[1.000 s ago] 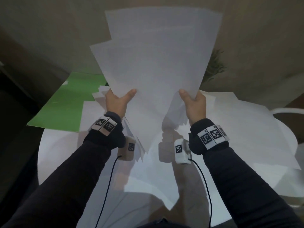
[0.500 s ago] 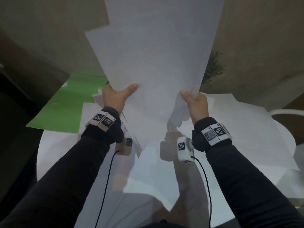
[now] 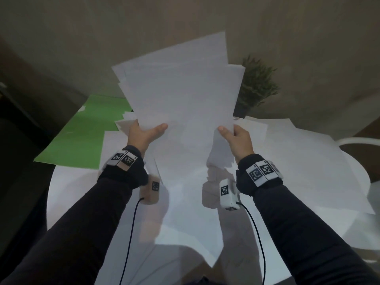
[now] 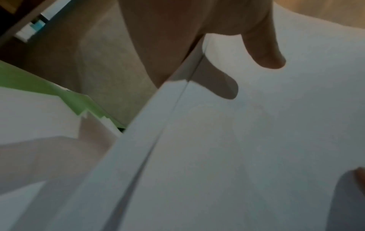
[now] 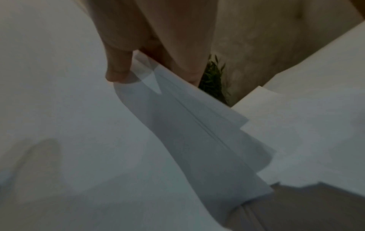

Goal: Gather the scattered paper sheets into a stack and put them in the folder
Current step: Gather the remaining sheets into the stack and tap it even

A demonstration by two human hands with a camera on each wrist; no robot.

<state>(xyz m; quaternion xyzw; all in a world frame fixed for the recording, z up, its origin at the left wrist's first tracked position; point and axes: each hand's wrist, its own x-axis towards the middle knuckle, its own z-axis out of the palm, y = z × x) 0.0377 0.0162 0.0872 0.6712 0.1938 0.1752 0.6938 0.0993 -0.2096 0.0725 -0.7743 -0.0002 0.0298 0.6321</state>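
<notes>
While upright, paper sheets [image 3: 181, 95] stand pinched between both hands' fingers [image 3: 162, 126].

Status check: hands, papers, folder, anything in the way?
Left hand and right hand both grip the paper stack, upright, edges uneven. Green folder flat at left, loose sheets overlapping it.

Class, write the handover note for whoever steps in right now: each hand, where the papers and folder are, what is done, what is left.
Left hand and right hand each grip a side edge of the held sheets, raised above the white table.
The sheets are fanned, not squared.
More loose sheets lie on the table.
The green folder lies at the far left, some sheets overlapping its edge.
Done: a partial gathering.
Left: square, collect the rest, file.
</notes>
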